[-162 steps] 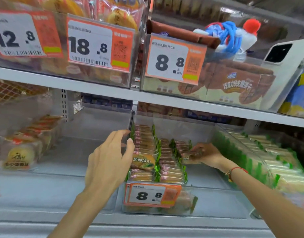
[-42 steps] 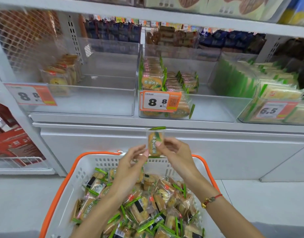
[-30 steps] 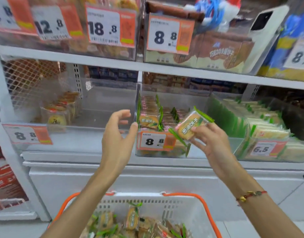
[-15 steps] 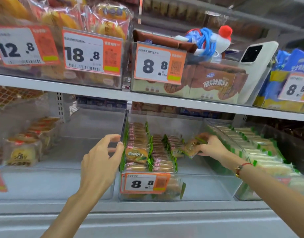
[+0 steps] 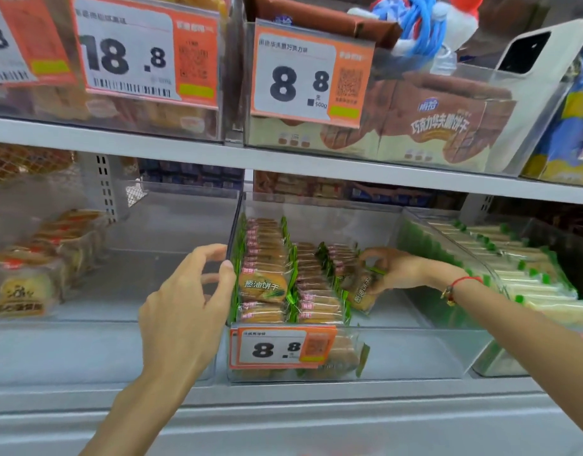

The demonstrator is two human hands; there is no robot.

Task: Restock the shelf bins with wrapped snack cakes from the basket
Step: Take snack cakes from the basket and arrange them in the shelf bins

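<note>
A clear plastic bin [image 5: 425, 353] on the lower shelf holds rows of green-edged wrapped snack cakes [image 5: 267, 258] along its left side. My right hand [image 5: 394, 269] reaches into the bin and pinches one wrapped snack cake [image 5: 361, 292], held tilted against the front of the third row. My left hand [image 5: 188, 307] hovers in front of the bin's left wall, fingers loosely curled, thumb tip near the wall's edge; it holds nothing. The basket is out of view.
An orange 8.8 price tag [image 5: 283, 347] hangs on the bin's front. A nearly empty clear bin [image 5: 119, 350] with yellow-labelled cakes [image 5: 23, 291] stands left. A bin of green-and-white packs [image 5: 514, 268] stands right. The upper shelf [image 5: 283, 161] overhangs close above.
My right hand has lowered the cake deeper into the bin, down against the third row. The view has moved closer. My left hand stays by the bin's left wall.
</note>
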